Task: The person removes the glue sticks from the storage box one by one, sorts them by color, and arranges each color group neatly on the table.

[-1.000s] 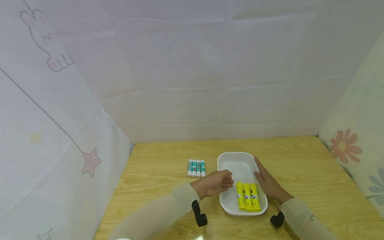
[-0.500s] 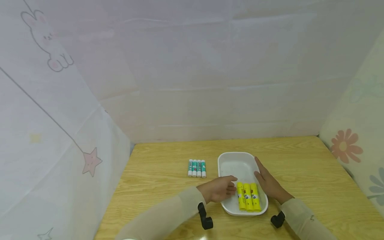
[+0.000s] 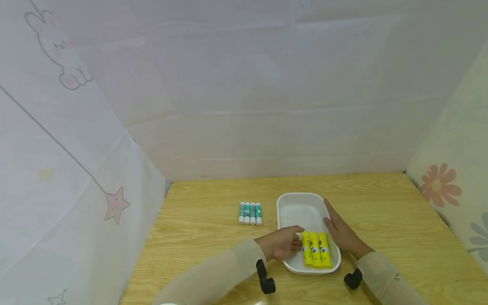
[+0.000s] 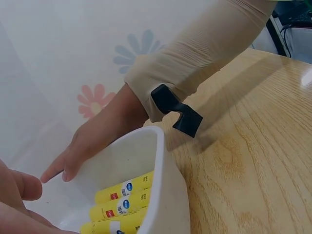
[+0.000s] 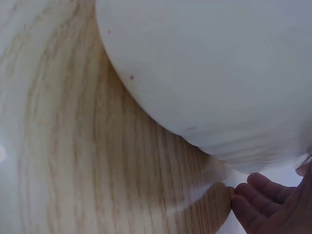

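A white plastic tray (image 3: 301, 209) stands on the wooden table, with three yellow glue sticks (image 3: 314, 250) lying side by side in its near end. My left hand (image 3: 281, 242) reaches over the tray's left rim, right beside the leftmost stick. Its thumb (image 4: 29, 186) is loosely bent; whether it touches that stick I cannot tell. My right hand (image 3: 342, 237) holds the tray's right wall, thumb over the rim and fingers (image 5: 265, 187) along the outside. Left of the tray, several teal-and-white glue sticks (image 3: 250, 213) lie in a row.
The wooden table (image 3: 206, 203) extends on both sides of the tray. Printed cloth (image 3: 244, 106) hangs behind the table and at its left and right. A black wrist mount (image 3: 265, 277) juts from the left sleeve, another black mount (image 3: 353, 279) from the right.
My left hand has shifted right and slightly nearer, coming up against the leftmost yellow glue stick. The right hand, tray and all the sticks stay in place.
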A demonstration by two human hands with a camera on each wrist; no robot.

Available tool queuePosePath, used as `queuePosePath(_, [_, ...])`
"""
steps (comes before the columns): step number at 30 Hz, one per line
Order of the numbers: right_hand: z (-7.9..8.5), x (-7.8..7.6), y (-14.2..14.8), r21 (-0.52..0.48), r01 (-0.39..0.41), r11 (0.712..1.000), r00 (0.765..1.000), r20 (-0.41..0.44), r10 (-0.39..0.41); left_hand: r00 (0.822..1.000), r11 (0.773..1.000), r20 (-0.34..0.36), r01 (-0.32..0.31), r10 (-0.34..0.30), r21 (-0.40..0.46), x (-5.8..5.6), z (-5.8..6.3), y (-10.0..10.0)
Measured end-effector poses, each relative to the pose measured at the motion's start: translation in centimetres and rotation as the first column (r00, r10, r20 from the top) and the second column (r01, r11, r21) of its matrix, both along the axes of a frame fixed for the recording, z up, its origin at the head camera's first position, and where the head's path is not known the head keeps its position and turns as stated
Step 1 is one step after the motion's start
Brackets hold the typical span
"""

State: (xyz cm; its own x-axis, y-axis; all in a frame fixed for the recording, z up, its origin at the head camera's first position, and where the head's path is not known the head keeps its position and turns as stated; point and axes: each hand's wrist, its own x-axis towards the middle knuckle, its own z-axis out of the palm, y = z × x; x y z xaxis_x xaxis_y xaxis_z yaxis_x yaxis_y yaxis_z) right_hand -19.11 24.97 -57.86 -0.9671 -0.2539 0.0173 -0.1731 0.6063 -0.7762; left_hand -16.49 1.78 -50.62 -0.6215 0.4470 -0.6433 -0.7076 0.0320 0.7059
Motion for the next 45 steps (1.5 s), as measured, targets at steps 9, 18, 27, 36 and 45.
queuePosePath(9, [0.0,-0.1,0.0,-0.006,-0.002,1.000,1.000,-0.004,0.002,0.999,0.995,0.027,-0.038,0.036,0.088,-0.3,-1.1,0.6])
queuePosePath(18, [-0.2,-0.3,0.2,-0.010,-0.005,1.000,1.000,-0.007,0.005,0.998,0.996,-0.013,-0.061,0.062,0.060,-0.3,-1.4,1.3])
queuePosePath(27, [0.2,-0.1,0.5,-0.010,-0.004,1.000,1.000,0.000,0.004,0.998,0.997,-0.052,-0.034,0.030,-0.076,-0.5,-1.5,2.1])
queuePosePath(36, [0.2,0.0,0.2,-0.006,-0.005,1.000,1.000,0.012,0.005,0.983,0.974,-0.145,0.081,-0.113,-0.210,-1.1,-1.5,2.1])
queuePosePath(45, [-0.1,0.0,0.4,-0.004,-0.002,1.000,1.000,0.019,0.002,0.978,0.947,-0.185,0.029,-0.093,-0.321,-0.7,-2.3,3.0])
